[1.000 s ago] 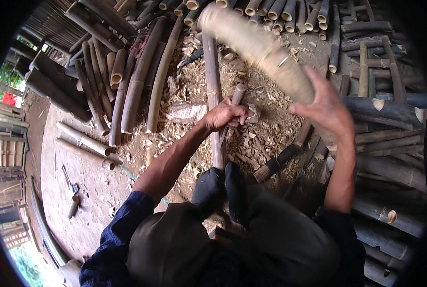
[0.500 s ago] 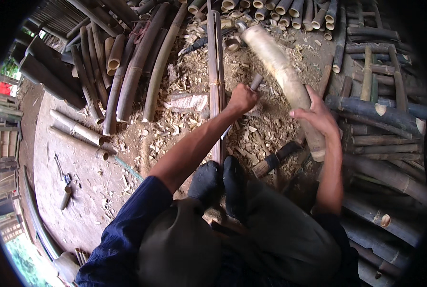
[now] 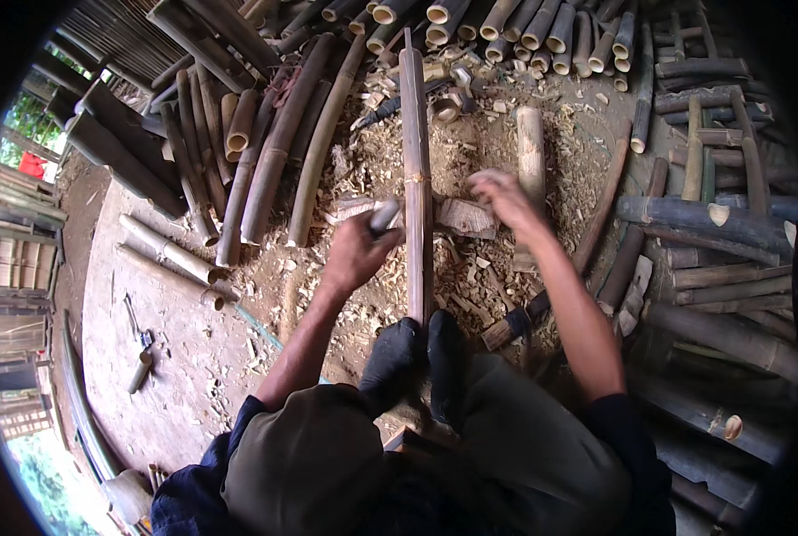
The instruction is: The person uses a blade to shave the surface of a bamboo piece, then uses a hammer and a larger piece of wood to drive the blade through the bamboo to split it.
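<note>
A long brown split bamboo length (image 3: 416,241) runs straight away from between my dark-covered feet (image 3: 394,357). To its left, my left hand (image 3: 361,250) is closed round a short, rounded, greyish handle (image 3: 384,216); the rest of that tool is hidden. On the other side my right hand (image 3: 509,204) is in the air, its fingers smeared by motion, with nothing plainly seen in them. A thick pale wooden club (image 3: 530,147) lies on the chips just beyond the right hand and is partly covered by it. Under the bamboo is a chopped wood block (image 3: 467,218).
Wood chips (image 3: 319,308) cover the ground. Bamboo tubes (image 3: 542,31) are stacked at the back, and dark poles (image 3: 712,344) lie to the right. Bamboo lengths (image 3: 274,152) lean at the left. A small handled tool (image 3: 140,369) rests on the pale board (image 3: 176,304).
My right hand has let go of the wooden club, now on the ground, and moved left. My left hand, with the handle, has crossed from the right of the bamboo to its left. The bamboo has turned.
</note>
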The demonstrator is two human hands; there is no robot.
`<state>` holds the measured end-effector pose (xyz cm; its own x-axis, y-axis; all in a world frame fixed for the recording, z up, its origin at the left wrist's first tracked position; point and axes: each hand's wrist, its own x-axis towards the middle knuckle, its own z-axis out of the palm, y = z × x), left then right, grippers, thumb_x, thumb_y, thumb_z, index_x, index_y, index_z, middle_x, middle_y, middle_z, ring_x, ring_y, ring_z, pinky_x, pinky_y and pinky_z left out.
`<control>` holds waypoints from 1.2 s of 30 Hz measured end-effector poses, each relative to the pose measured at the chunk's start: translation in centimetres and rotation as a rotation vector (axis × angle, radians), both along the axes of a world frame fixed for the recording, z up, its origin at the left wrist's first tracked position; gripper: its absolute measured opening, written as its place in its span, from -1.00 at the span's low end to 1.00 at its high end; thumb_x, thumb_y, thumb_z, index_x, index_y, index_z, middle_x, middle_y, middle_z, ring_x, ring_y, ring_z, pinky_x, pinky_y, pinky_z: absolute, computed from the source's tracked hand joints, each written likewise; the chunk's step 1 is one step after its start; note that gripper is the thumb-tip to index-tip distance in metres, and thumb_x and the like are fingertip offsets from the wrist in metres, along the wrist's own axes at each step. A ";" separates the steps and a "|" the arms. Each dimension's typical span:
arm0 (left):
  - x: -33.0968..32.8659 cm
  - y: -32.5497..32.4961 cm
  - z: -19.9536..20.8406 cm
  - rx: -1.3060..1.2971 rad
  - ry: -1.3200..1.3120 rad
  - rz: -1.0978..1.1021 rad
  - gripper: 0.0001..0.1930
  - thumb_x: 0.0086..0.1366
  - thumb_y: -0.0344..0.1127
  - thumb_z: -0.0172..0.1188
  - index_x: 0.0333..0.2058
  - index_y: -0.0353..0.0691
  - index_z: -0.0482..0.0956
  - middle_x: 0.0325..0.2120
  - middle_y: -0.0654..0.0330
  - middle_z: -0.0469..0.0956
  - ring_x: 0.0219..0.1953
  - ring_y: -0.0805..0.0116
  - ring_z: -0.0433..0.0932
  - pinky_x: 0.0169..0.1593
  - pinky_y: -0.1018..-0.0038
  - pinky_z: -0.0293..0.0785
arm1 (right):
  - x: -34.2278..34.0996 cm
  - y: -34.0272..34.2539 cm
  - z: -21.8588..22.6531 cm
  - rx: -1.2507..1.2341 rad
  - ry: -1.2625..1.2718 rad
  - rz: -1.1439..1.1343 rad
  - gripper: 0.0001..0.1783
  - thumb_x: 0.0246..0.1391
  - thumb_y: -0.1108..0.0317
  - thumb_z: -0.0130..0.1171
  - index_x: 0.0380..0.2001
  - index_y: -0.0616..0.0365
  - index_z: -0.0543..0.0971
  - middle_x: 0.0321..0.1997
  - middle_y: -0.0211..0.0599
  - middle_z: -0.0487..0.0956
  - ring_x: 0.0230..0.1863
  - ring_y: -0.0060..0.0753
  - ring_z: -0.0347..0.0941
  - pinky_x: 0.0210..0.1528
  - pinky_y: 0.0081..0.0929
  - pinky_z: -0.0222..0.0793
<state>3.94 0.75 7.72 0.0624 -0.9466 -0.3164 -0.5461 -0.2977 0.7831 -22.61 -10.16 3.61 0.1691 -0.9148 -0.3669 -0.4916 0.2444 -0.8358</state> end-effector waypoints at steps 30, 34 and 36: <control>-3.8 -0.5 -10.5 -0.178 0.198 0.094 -0.67 0.39 -0.22 0.24 -0.25 -0.49 0.67 -0.53 0.10 0.66 -0.48 0.45 0.58 -0.33 0.40 0.53 | 10.1 2.4 -5.1 -0.405 0.149 0.038 -0.51 0.41 0.03 -0.18 -0.34 0.17 0.59 -0.38 0.08 0.63 -0.27 0.20 0.60 -0.14 0.07 0.47; -3.3 0.0 -9.7 -0.187 0.214 0.065 -0.69 0.38 -0.23 0.23 -0.24 -0.47 0.68 -0.54 0.11 0.66 -0.47 0.44 0.58 -0.32 0.39 0.53 | 10.6 3.3 -4.4 -0.437 0.114 0.048 -0.56 0.40 0.10 -0.15 -0.35 0.19 0.58 -0.41 0.06 0.63 -0.31 0.17 0.60 -0.16 0.05 0.48; -2.7 0.0 -9.2 -0.157 0.260 0.053 -0.70 0.29 -0.26 0.28 -0.17 -0.42 0.70 -0.43 -0.08 0.70 -0.37 0.22 0.70 -0.19 0.25 0.58 | 11.0 4.0 -3.0 -0.430 0.059 0.033 -0.58 0.40 0.16 -0.13 -0.38 0.20 0.57 -0.46 0.03 0.62 -0.37 0.13 0.60 -0.21 0.02 0.48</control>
